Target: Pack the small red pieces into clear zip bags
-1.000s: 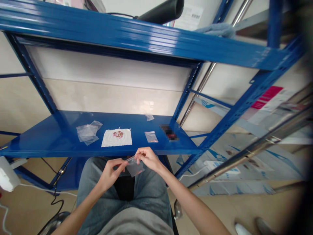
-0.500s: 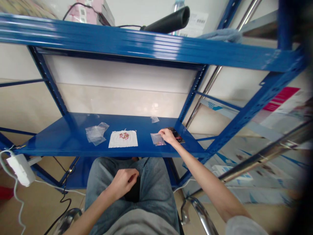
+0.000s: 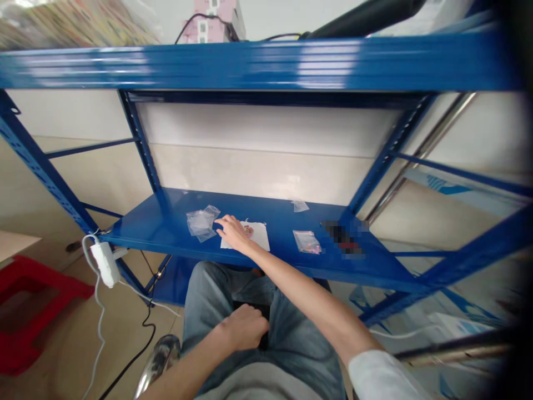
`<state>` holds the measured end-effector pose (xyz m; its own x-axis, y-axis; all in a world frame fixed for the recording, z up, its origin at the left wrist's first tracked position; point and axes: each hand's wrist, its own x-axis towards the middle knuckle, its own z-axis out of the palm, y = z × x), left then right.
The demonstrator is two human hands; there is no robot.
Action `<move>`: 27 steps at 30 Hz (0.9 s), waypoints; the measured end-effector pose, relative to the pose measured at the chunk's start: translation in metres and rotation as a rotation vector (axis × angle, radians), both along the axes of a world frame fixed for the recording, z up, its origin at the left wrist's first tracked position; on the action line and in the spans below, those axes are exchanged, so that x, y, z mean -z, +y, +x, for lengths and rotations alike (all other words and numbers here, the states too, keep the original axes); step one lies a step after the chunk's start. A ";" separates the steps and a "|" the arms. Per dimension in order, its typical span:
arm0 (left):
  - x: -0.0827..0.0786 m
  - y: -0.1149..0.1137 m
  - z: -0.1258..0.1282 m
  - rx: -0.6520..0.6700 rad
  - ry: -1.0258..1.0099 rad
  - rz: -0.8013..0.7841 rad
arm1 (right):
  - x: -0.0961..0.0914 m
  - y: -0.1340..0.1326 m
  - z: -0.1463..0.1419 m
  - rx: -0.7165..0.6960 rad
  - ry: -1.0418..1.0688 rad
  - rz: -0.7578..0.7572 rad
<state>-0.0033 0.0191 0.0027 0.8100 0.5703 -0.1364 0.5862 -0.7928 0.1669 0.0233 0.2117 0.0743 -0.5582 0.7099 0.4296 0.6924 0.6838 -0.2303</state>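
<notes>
My right hand (image 3: 233, 232) is over the left part of a flat white drawstring pouch (image 3: 260, 236), fingers apart and empty, tips towards a pile of clear plastic zip bags (image 3: 202, 222). Small pinkish pieces (image 3: 248, 230) show on the pouch beside my wrist, partly hidden by the hand. Further right on the blue shelf lies a zip bag (image 3: 306, 241) with small reddish pieces inside. My left hand (image 3: 245, 326) rests in my lap with its fingers curled in, and nothing shows in it.
A small clear bag (image 3: 300, 206) lies at the shelf's back. A dark, blurred flat item (image 3: 343, 239) lies at its right. The upper blue beam (image 3: 250, 64) crosses above. A white power strip (image 3: 105, 264) hangs at the left; a red stool (image 3: 37, 311) stands on the floor.
My right hand has left the zip bag with reddish pieces and moved left over the white pouch, opening its fingers. My left hand stays in my lap. The view has turned left.
</notes>
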 end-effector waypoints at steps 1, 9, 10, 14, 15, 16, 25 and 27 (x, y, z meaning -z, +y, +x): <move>0.002 0.001 -0.001 -0.002 0.006 0.002 | 0.000 0.002 -0.020 -0.009 -0.005 -0.004; -0.003 0.018 -0.007 -0.014 -0.025 0.036 | -0.002 0.020 -0.077 0.068 -0.092 -0.087; -0.004 0.020 -0.008 -0.022 -0.036 0.044 | -0.003 0.021 -0.076 0.072 -0.088 -0.086; -0.014 0.024 -0.012 -0.099 -0.141 0.070 | -0.015 0.021 -0.064 0.038 0.226 -0.071; -0.017 0.025 -0.014 -0.131 -0.195 0.073 | -0.020 0.018 -0.059 0.003 0.382 -0.093; -0.020 0.025 -0.016 -0.169 -0.266 0.075 | -0.024 0.014 -0.053 -0.037 0.553 -0.138; -0.049 0.020 -0.029 -0.605 -1.248 0.012 | -0.005 -0.100 0.065 -0.025 1.592 -0.994; -0.045 0.019 -0.022 -0.571 -1.319 -0.068 | 0.016 -0.127 0.084 0.070 1.664 -1.070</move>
